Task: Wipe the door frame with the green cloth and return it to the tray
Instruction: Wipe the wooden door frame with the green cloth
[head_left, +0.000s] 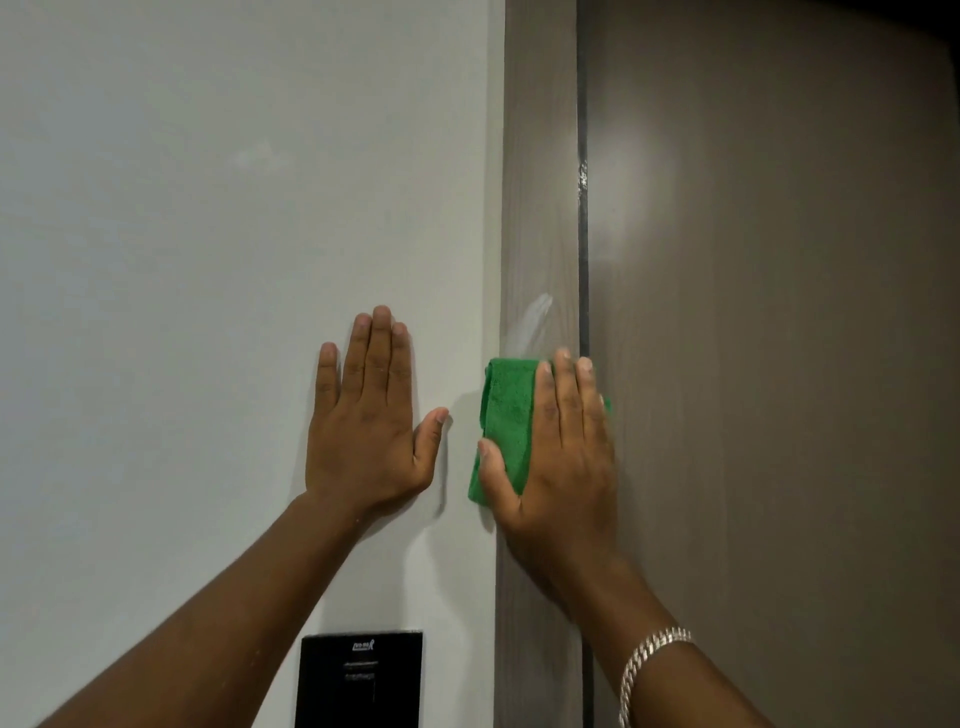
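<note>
A folded green cloth (506, 415) lies flat against the grey-brown wood-grain door frame (540, 182), its left part overlapping the wall edge. My right hand (558, 457) presses on the cloth with fingers stretched upward, covering its right half. A wet streak shows on the frame just above the cloth. My left hand (371, 421) rests flat and spread on the white wall, a little left of the cloth, holding nothing. No tray is in view.
The brown door (779, 312) fills the right side, with a dark gap (583, 234) between it and the frame. A black wall panel (361, 680) sits low on the white wall (208, 234), under my left forearm. A silver bracelet (652, 660) circles my right wrist.
</note>
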